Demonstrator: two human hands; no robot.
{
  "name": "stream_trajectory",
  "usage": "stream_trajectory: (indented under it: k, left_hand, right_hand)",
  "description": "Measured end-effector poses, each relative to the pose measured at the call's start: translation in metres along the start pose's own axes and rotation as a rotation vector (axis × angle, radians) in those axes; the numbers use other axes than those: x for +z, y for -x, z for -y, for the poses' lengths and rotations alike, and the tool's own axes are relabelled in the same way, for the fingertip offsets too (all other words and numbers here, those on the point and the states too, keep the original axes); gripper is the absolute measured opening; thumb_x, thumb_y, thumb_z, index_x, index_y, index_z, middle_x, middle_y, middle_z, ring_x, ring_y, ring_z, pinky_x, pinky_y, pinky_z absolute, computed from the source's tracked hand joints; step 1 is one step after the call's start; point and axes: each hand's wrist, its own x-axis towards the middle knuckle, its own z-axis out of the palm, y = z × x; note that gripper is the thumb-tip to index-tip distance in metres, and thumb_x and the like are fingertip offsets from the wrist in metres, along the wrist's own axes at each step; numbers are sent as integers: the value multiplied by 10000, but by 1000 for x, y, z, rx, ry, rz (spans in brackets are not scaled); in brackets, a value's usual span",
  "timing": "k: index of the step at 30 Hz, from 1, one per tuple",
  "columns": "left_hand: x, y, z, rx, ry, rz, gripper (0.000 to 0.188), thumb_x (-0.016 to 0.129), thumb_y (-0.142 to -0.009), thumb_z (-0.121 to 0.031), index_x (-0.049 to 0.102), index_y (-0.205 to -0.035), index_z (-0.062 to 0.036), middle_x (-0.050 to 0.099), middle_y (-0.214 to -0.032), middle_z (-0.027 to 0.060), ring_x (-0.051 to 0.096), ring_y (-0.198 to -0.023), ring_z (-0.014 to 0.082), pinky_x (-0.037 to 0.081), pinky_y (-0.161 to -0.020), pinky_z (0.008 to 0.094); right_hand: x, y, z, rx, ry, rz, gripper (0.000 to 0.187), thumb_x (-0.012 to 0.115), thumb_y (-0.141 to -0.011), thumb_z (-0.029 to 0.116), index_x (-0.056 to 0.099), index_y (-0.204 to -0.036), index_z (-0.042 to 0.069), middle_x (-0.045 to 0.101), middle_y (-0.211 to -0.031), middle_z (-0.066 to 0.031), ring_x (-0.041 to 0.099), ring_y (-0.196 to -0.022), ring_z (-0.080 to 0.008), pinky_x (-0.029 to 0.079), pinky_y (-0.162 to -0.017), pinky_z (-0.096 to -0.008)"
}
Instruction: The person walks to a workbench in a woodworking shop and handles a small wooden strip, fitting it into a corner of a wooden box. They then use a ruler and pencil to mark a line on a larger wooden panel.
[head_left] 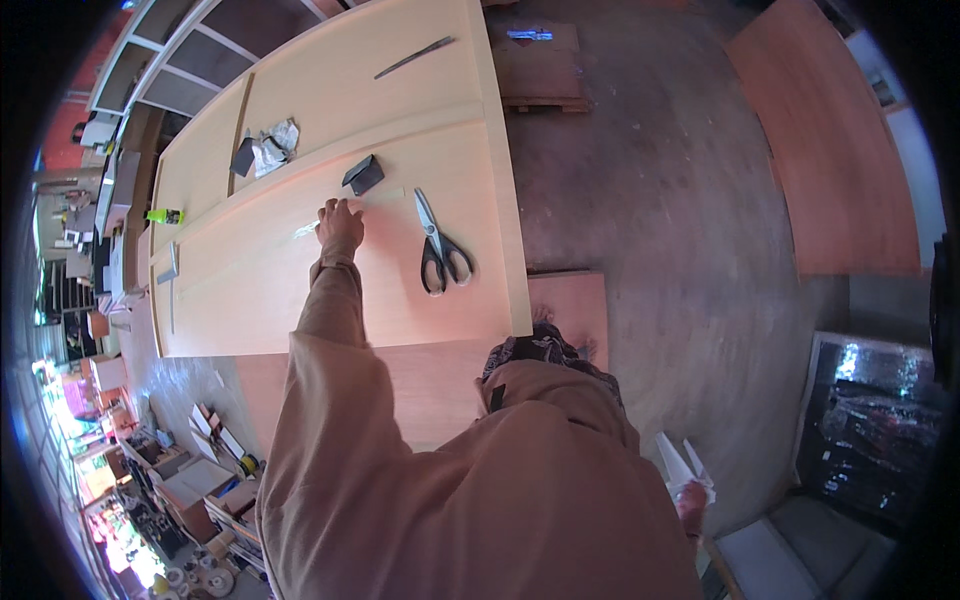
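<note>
My left hand reaches out over the pale wooden panel, its fingertips resting on the surface and slightly apart. Beside its fingers is a small whitish, shiny patch, too small to make out. A dark grey block-like piece sits just beyond the hand. To the right lie scissors with black handles, blades pointing away. Low on the right, my right hand hangs beside my body, closed on a white folded sheet; its fingers are partly hidden.
Crumpled silvery wrapping, a long thin metal tool, a green bottle and a metal square lie on the panel. A reddish board stands at right. Near it is a dark, plastic-wrapped panel.
</note>
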Motion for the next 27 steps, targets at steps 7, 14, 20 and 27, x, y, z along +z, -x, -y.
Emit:
stream_trajectory:
  k: [7,14,20,27]
  left_hand:
    - [-8,10,10,151,76,211,377,807,-955,-353,707,-1284,-198,592,-1501,62,525,-1426,337,497,-1117,548]
    - [-48,48,4,249,205,261,275,732,-1032,-255,679,-1256,-104,753,-1142,133,714,-1091,376,546,-970,527]
    - [-157,144,-52,502,551,-22,140,696,-1060,-145,742,-1140,-40,739,-992,163,748,-830,323,588,-731,417]
    - [-262,266,-127,442,813,-40,137,719,-1033,-39,742,-1119,65,672,-881,108,686,-665,165,543,-600,300]
  right_hand:
    - [-17,-36,205,-206,-213,-121,150,678,-1010,260,703,-1100,143,660,-920,-7,625,-841,-159,488,-733,-303]
    - [182,61,313,-815,496,460,151,726,-1017,120,729,-1110,1,739,-1012,-58,683,-957,-142,569,-902,-318]
    - [329,274,443,-1198,265,672,181,749,-1024,122,751,-1135,-21,762,-1022,-106,685,-916,-137,562,-828,-323]
    - [354,465,536,-1457,-141,1051,245,794,-1010,94,729,-1221,-13,768,-1029,-89,722,-954,-130,594,-849,-286]
